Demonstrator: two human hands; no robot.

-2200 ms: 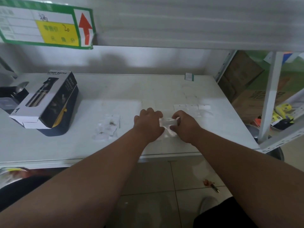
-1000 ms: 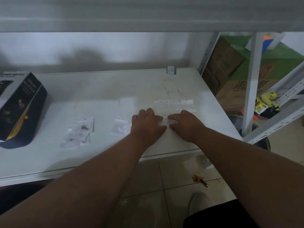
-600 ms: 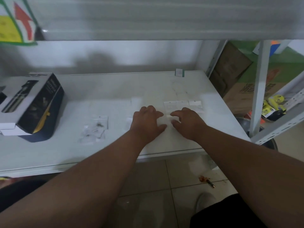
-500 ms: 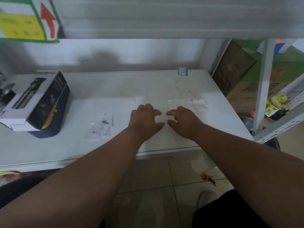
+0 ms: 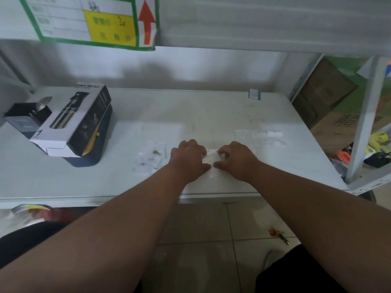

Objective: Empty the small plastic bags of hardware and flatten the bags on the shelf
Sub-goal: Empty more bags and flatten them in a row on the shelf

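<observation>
Hands (image 5: 189, 160) (image 5: 237, 159) pinching small clear bag (image 5: 211, 158) on shelf (image 5: 211, 111), bag contents hidden

Left hand (image 5: 189, 160) and right hand (image 5: 237, 160) pinch a clear bag (image 5: 210, 158); shelf (image 5: 211, 111) beneath.

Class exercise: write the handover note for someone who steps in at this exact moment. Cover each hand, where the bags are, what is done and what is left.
Left hand and right hand: both have a grip on one clear bag at the front of the shelf.
Done: flattened bags lie in a row, right rear.
Left: small bags with hardware wait beside the left hand; empty and flatten them.
</observation>
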